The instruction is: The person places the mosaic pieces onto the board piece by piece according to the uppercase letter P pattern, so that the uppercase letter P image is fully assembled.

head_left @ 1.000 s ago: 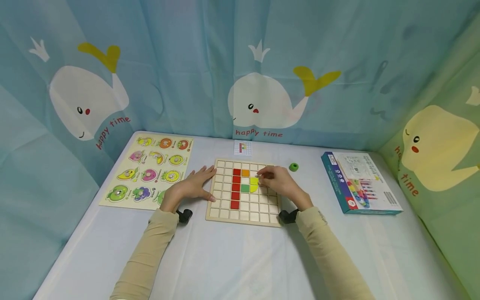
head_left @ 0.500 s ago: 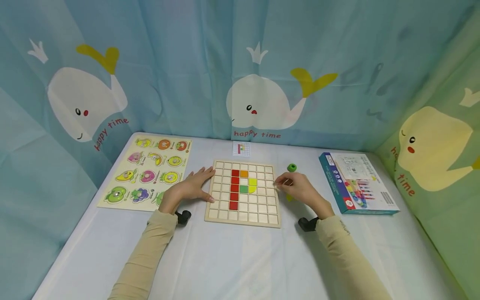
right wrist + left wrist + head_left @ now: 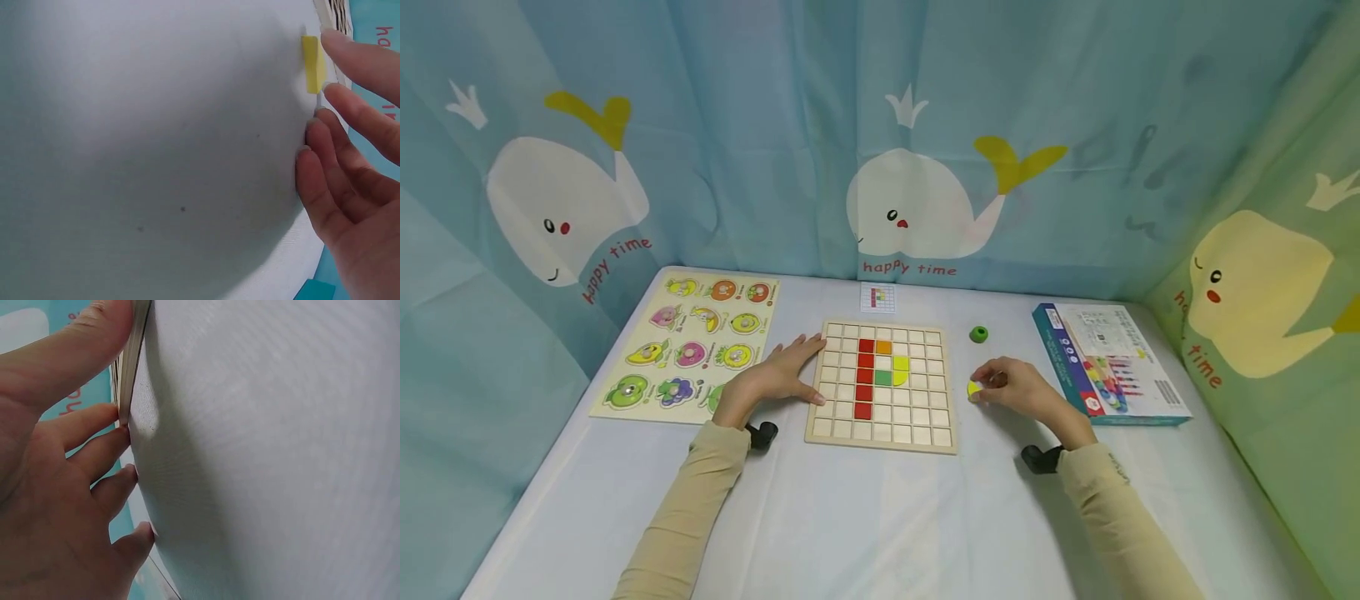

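A wooden grid board (image 3: 917, 429) lies flat before me. Red square tiles (image 3: 865, 375) form a column on it, with an orange tile (image 3: 883, 348), a green tile (image 3: 883, 378) and yellow tiles (image 3: 900, 367) to their right. My left hand (image 3: 775, 375) rests at the board's left edge, fingers spread, thumb on the rim. On the table right of the board, my right hand (image 3: 1018, 387) has thumb and fingertips around a small round-edged yellow tile (image 3: 310, 65). The tile appears pinched at its two ends, still low at the table surface.
A small pattern card (image 3: 878, 297) lies behind the board. Beyond my right hand sits a small green object (image 3: 978, 334). A puzzle box (image 3: 1120, 367) lies at the right, a fruit puzzle board (image 3: 688, 346) at the left. Printed curtains (image 3: 775, 167) surround the table.
My right hand has drawn away from the board, moving right, and come down to the yellow tile on the table. The left hand has stayed at the board's edge.
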Demonstrator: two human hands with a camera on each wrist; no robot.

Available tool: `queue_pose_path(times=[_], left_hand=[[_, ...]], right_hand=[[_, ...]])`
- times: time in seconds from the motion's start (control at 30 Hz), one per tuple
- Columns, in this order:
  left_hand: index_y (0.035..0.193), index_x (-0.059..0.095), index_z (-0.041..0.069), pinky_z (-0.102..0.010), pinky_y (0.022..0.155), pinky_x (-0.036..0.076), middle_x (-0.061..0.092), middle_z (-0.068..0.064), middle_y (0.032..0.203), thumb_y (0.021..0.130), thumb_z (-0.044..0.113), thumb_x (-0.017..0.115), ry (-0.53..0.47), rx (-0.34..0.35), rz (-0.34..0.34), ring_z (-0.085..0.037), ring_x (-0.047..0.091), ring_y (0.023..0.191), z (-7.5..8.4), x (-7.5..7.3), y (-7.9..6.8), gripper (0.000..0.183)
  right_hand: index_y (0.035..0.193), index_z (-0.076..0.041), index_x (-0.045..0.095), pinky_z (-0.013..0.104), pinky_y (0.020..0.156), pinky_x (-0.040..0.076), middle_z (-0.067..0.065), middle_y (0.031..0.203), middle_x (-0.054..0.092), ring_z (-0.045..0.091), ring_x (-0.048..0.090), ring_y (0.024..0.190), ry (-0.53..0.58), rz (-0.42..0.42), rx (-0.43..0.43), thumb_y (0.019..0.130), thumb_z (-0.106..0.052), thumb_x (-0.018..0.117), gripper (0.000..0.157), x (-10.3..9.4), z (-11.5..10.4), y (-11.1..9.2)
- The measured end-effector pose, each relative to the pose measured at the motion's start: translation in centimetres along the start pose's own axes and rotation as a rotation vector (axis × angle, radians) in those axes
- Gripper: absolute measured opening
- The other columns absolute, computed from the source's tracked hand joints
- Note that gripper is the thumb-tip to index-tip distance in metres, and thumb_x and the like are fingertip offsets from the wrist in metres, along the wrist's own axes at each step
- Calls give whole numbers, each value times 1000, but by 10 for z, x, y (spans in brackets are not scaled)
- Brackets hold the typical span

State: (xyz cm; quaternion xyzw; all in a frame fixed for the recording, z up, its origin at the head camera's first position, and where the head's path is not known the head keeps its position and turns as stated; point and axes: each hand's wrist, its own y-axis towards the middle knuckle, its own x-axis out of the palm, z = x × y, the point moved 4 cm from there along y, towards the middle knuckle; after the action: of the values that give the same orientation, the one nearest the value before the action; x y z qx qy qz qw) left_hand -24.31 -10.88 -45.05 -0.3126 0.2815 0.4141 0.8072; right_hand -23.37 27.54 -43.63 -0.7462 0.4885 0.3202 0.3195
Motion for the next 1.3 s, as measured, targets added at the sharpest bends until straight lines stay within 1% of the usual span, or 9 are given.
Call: queue_pose_path(times=[0.33,0.5,0.63,0.87,0.93,1.03,1.13,1.2,1.3], left_hand=[[164,23,4,-55,131,0,15,-15,173,85,27,85,19,25,8,-36,5,160,-1,-1,-1,103],[163,24,2,-57,131,1,16,-17,172,85,27,85,20,46,13,-37,6,160,0,-1,-3,102],[163,24,3,-56,131,1,16,-17,172,85,27,85,20,42,14,-37,6,160,-1,-1,-3,102],[164,24,4,-55,131,-1,16,-15,172,84,26,86,22,19,15,-35,5,161,-2,0,0,104],[164,24,5,-54,131,-1,16,-14,172,84,26,86,24,13,14,-35,5,161,-2,0,0,104],[164,24,5,-54,131,-1,16,-14,172,84,26,86,19,5,13,-34,5,161,-2,0,0,104],[164,24,6,-54,131,-1,16,-14,173,83,25,86,11,-1,14,-34,5,161,-1,0,0,104],[164,24,6,-54,131,-1,16,-13,173,83,25,87,8,-2,15,-34,5,161,-1,0,0,104],[164,25,6,-54,131,-1,16,-13,173,83,25,87,9,-2,16,-34,5,161,-1,0,0,104]], right_hand=[[105,-4,67,33,77,51,9,98,67,21,59,86,28,-16,3,89,-9,78,20,5,-2,3],[105,-4,66,35,82,54,10,99,68,22,60,90,65,-17,-34,89,-4,75,19,6,-5,6],[105,-5,68,34,83,57,12,103,69,23,61,91,67,-2,-65,91,-2,72,15,8,-6,8],[106,-7,74,27,66,55,15,105,70,20,61,80,26,40,-28,94,-4,68,14,7,-9,15],[107,-7,76,30,67,55,16,107,71,21,62,80,6,41,-27,94,-3,68,16,9,-11,19],[111,-6,75,37,78,59,17,112,72,24,66,90,-11,56,-45,94,-2,69,19,13,-16,23],[114,-4,73,44,87,60,17,114,72,27,68,98,15,92,-55,94,-3,71,21,16,-21,28],[113,-3,72,45,87,60,17,112,73,29,69,99,47,124,-60,93,-4,72,20,18,-26,31],[110,-2,71,43,83,60,15,105,73,28,70,95,79,162,-72,92,-5,74,18,19,-33,36]])
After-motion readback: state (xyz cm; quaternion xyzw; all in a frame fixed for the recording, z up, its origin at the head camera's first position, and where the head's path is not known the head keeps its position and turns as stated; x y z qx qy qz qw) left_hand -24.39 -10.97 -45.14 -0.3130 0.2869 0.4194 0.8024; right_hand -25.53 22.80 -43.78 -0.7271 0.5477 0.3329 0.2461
